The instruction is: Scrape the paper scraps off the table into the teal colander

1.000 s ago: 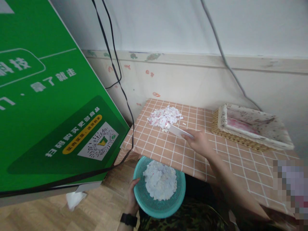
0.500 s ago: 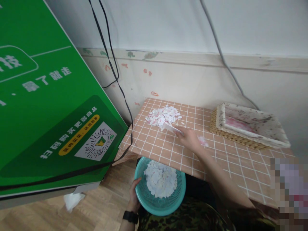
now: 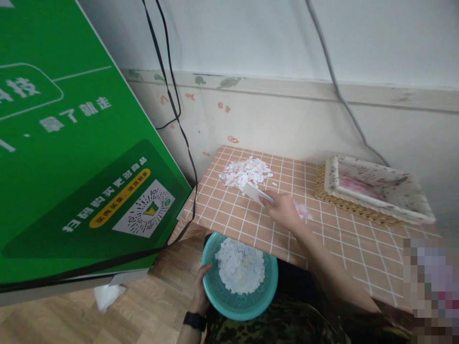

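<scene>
My left hand (image 3: 201, 286) grips the left rim of a teal plastic colander (image 3: 239, 309), thumb over the edge. A heap of small white paper scraps (image 3: 241, 265) lies inside it, just below the table's front edge. On the table, my right hand (image 3: 283, 208) is closed around one end of a flat white scraper-like piece (image 3: 256, 192). Its far end touches or nearly touches the near edge of a pile of white and pinkish paper scraps (image 3: 245, 172). A few loose bits lie to the right of that pile.
A cloth-lined wicker basket (image 3: 369, 217) sits at the right on the checked tablecloth (image 3: 330, 239), with something pink inside. A small pinkish patch of scraps (image 3: 303, 210) lies beside my right wrist. A green panel (image 3: 71, 167) and hanging black cables (image 3: 186, 143) are at left.
The white scraper-like piece has tilted slightly, showing more of its flat face. The view has shifted a little. My left hand keeps its hold on the colander.
</scene>
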Tool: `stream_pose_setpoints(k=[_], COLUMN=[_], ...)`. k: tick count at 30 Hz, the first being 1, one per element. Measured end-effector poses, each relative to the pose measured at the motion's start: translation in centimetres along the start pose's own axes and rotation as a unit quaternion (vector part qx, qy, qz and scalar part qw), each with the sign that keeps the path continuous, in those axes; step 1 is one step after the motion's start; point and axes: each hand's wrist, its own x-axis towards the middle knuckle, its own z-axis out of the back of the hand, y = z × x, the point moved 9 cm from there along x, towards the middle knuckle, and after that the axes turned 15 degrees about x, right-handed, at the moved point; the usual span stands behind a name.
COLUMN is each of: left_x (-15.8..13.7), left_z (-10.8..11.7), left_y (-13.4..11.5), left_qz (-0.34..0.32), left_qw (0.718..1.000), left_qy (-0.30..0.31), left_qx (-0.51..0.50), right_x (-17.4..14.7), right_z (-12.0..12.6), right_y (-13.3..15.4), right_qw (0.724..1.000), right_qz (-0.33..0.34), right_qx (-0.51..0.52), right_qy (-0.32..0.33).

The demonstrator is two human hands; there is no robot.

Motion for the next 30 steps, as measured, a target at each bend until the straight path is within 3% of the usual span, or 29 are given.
stream_pose_setpoints(k=[6, 18, 26, 30], left_x=[-0.1, 0.0, 0.2, 0.1], left_z=[-0.3, -0.4, -0.4, 0.1], left_y=[0.1, 0.3, 0.3, 0.1], left_qz=[0.008, 0.025, 0.015, 0.008], left_qw=[1.0, 1.0, 0.999, 1.0], left_qy=[0.013, 0.016, 0.025, -0.009], left_qx=[-0.001, -0.005, -0.018, 0.002], right_x=[0.6, -2.4, -1.6, -0.6], right_z=[0.9, 0.9, 0.3, -0.4], right_y=[-1.4, -0.3, 0.0, 0.2], right_qw=[1.0, 0.999, 1.0, 0.999], right_qz=[-0.014, -0.012, -0.01, -0.002], right_qx=[0.027, 0.032, 0.02, 0.031], right_qy=[-0.003, 0.019, 0.005, 0.007])
